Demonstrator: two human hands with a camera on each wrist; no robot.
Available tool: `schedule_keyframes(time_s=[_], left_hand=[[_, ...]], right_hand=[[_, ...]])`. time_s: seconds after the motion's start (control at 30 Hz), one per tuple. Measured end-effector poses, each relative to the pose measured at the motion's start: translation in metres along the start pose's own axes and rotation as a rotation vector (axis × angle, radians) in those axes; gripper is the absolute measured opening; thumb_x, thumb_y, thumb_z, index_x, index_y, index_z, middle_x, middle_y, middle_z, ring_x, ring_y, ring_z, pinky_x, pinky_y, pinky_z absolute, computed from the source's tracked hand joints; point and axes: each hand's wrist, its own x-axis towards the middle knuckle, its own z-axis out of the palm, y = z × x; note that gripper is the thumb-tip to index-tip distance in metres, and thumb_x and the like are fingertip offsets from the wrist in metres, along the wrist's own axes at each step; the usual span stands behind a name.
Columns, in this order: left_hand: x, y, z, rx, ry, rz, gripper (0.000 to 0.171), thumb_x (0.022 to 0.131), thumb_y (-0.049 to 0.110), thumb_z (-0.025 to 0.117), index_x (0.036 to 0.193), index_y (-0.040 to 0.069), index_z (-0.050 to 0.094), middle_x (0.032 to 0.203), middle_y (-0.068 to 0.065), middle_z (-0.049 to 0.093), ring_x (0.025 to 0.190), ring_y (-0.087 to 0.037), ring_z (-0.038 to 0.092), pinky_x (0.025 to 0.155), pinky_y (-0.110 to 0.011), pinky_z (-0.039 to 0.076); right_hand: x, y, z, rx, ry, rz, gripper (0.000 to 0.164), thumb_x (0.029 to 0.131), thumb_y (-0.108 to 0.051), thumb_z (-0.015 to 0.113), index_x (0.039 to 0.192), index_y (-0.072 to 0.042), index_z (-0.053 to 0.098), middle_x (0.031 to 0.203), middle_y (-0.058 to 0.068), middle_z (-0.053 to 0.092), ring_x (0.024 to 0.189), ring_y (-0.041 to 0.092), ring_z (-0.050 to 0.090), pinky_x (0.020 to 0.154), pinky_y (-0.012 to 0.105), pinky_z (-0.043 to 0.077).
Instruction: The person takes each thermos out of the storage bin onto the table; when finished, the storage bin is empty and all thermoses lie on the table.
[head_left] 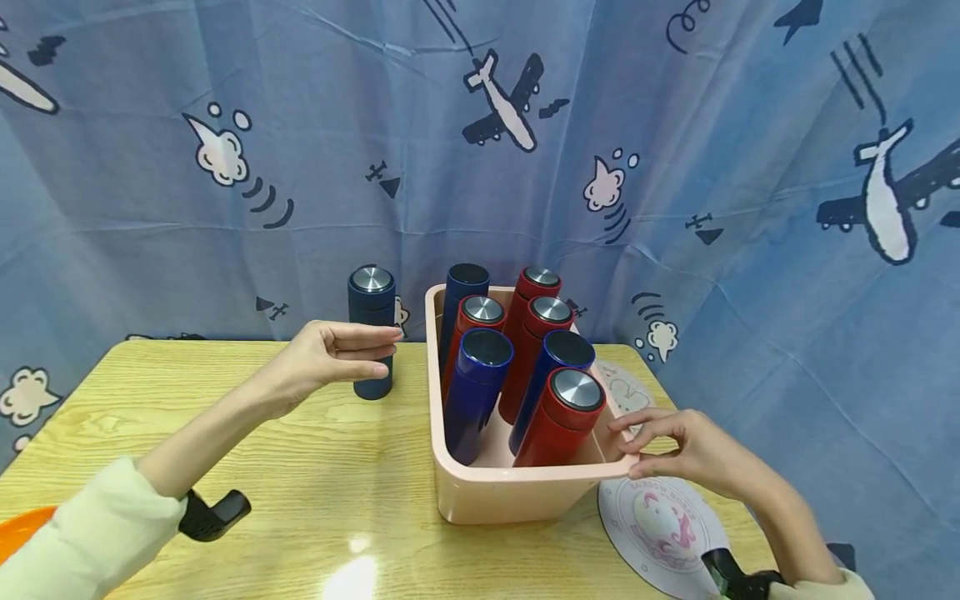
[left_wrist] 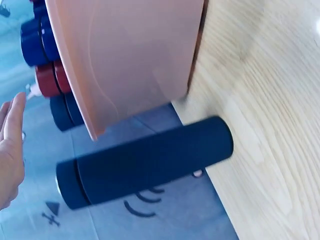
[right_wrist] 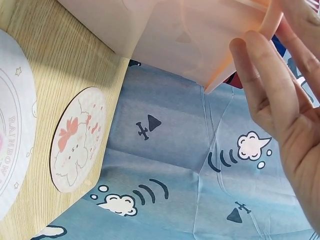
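A pink plastic bin on the table holds several upright thermos bottles, among them a red thermos with a silver lid and a blue thermos. My right hand pinches the bin's right front corner, fingers inside the rim and thumb outside. Left of the bin, a dark navy thermos with a silver lid stands alone on the table. My left hand is raised in front of it in the head view, fingers straight and holding nothing. The left wrist view shows that navy thermos apart from the fingers.
A round white mat with a pink picture lies right of the bin, and a smaller round mat lies behind it. Part of an orange object shows at the left edge. A blue patterned curtain hangs behind the table.
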Motion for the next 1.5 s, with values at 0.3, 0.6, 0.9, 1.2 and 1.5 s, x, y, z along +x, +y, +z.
schedule_keyframes(time_s=[0.3,0.6,0.9,1.2,1.5], left_hand=[[0.005,0.002,0.026,-0.039,-0.049,-0.034,0.055,0.081,0.005,0.076,0.131,-0.004,0.056,0.131,-0.017,0.057,0.123,-0.025,0.054,0.092,-0.032,0.051],[0.036,0.001,0.043,-0.049,-0.053,-0.018,0.051,0.082,0.0,0.072,0.131,-0.002,0.057,0.13,-0.015,0.058,0.123,-0.024,0.054,0.095,-0.032,0.049],[0.06,-0.004,0.051,-0.028,-0.013,0.015,0.05,0.081,0.001,0.074,0.129,0.0,0.06,0.127,-0.013,0.061,0.121,-0.021,0.055,0.094,-0.029,0.049],[0.068,-0.007,0.055,0.052,-0.029,0.001,0.055,0.079,0.005,0.078,0.131,0.005,0.059,0.134,-0.011,0.056,0.123,-0.025,0.053,0.097,-0.033,0.047],[0.072,-0.011,0.056,0.213,-0.027,0.055,0.061,0.076,0.012,0.082,0.132,0.01,0.059,0.133,-0.006,0.058,0.121,-0.026,0.055,0.098,-0.038,0.047]], right_hand=[[0.001,0.0,0.0,0.014,-0.001,0.0,0.015,0.076,-0.011,0.08,0.091,-0.01,0.076,0.108,0.013,0.068,0.106,-0.005,0.055,0.072,0.02,0.054],[0.0,-0.001,0.0,0.013,0.004,0.001,0.016,0.076,-0.011,0.08,0.091,-0.009,0.077,0.108,0.013,0.069,0.106,-0.005,0.054,0.072,0.018,0.052],[0.001,-0.001,-0.001,0.005,-0.006,0.015,0.017,0.076,-0.014,0.08,0.092,-0.009,0.077,0.109,0.013,0.069,0.106,-0.005,0.055,0.073,0.019,0.053],[0.0,0.0,0.0,0.009,0.009,-0.011,0.017,0.075,-0.011,0.08,0.091,-0.009,0.076,0.108,0.013,0.069,0.105,-0.003,0.056,0.075,0.017,0.051],[0.0,0.0,0.001,0.005,0.013,-0.02,0.016,0.075,-0.01,0.08,0.091,-0.01,0.076,0.108,0.012,0.069,0.106,-0.003,0.056,0.075,0.017,0.051]])
